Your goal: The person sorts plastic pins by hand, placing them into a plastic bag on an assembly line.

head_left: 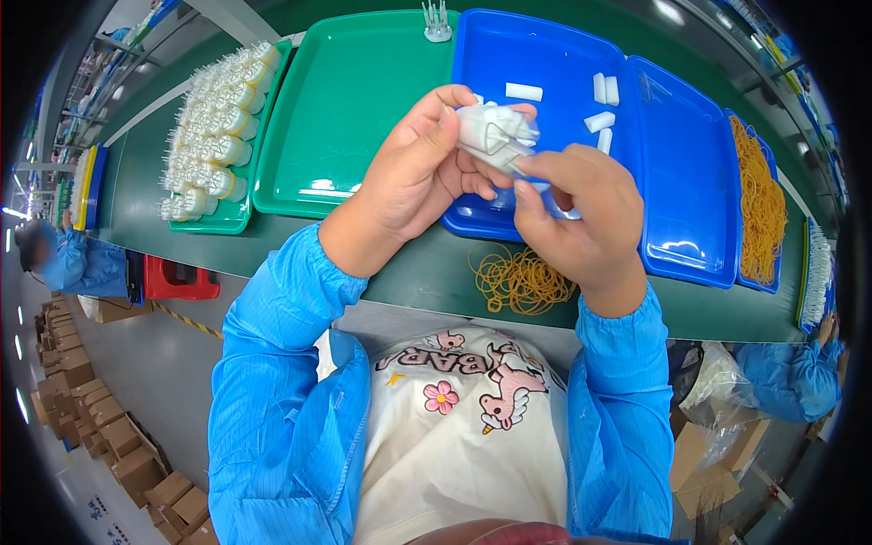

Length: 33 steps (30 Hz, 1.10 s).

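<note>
Over smooth dark-green worktop (413, 283), held white cylinder bundle (489, 133) in curled left hand (413, 173), pinched edge with right hand (586, 204); risked spilling through slack grip.

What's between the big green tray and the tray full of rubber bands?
In the head view, a blue tray holding loose white pieces comes first, then another blue tray right beside it.

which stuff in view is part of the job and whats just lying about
Likely part of the job:
held white bundle
short white cylinders in a rectangular blue plastic tray
looped yellow rubber bands
yellow-banded, spiky-topped white bundles

Apparently just lying about:
red plastic stool
brown cardboard boxes
</note>
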### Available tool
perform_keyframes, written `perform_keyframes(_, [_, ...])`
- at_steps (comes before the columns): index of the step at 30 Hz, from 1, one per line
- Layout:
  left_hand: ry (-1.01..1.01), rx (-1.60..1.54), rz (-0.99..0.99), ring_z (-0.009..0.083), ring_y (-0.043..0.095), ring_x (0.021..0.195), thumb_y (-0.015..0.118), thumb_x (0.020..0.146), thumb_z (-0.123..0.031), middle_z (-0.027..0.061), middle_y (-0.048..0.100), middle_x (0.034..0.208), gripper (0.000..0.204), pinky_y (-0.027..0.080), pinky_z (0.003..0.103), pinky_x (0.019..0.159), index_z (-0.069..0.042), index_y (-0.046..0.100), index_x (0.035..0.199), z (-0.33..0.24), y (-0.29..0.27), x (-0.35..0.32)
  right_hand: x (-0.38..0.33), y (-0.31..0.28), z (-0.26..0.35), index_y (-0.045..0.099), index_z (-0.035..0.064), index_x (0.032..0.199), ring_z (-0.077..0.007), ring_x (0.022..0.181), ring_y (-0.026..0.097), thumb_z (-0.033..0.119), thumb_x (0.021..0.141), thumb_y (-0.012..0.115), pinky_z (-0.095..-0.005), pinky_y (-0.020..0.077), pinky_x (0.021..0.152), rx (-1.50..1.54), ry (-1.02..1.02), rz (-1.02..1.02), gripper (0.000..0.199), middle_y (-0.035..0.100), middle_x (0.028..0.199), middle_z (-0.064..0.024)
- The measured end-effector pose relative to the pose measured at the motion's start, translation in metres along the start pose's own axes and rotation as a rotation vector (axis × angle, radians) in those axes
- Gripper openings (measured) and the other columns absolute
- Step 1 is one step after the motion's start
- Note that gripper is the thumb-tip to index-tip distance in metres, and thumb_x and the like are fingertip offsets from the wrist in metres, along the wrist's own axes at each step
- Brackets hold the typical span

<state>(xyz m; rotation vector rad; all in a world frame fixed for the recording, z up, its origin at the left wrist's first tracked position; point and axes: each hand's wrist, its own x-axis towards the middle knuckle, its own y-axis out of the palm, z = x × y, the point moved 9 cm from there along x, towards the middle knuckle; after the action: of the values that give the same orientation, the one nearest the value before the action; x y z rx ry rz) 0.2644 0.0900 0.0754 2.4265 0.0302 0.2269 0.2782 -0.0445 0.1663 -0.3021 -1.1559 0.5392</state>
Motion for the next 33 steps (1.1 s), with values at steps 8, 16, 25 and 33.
perform_keyframes(8, [-0.02,-0.099,0.068,0.0258,0.07,0.08,0.058,0.097,-0.03,0.0323,0.047,0.138,0.026,0.06,0.03,0.061,-0.019,0.047,0.118,-0.011,0.012,-0.002,-0.017,-0.023,-0.013,0.064,0.0023,0.094,-0.0153,0.049,0.047,-0.003,0.072,0.069,-0.0289,0.0353,0.043,0.281,0.004,-0.239,0.023,0.055,0.064,-0.0048])
perform_keyframes(16, [-0.004,-0.086,0.083,0.0275,0.07,0.088,0.055,0.098,-0.037,0.0354,0.043,0.139,0.029,0.06,0.032,0.068,-0.019,0.045,0.119,-0.012,0.016,-0.005,-0.01,-0.009,0.006,0.064,0.0031,0.094,-0.0194,0.049,0.05,-0.002,0.071,0.071,-0.0321,0.0376,0.046,0.249,-0.098,-0.107,0.024,0.056,0.064,-0.0048])
perform_keyframes(25, [0.022,0.018,0.153,0.0304,0.061,0.116,0.052,0.099,-0.044,0.0358,0.043,0.14,0.033,0.056,0.036,0.09,-0.019,0.045,0.12,-0.01,0.015,-0.004,-0.006,-0.005,0.011,0.061,0.0055,0.097,-0.0216,0.052,0.054,0.003,0.073,0.075,-0.0331,0.0396,0.047,0.191,-0.099,-0.055,0.028,0.059,0.069,-0.0061])
perform_keyframes(33, [0.038,0.036,0.146,0.0313,0.063,0.112,0.052,0.1,-0.043,0.0344,0.045,0.139,0.033,0.056,0.038,0.09,-0.018,0.044,0.119,-0.012,0.011,-0.004,-0.004,-0.001,0.009,0.062,0.0067,0.097,-0.0211,0.051,0.053,0.006,0.07,0.08,-0.0329,0.039,0.048,0.075,-0.009,-0.029,0.032,0.058,0.067,-0.0055])
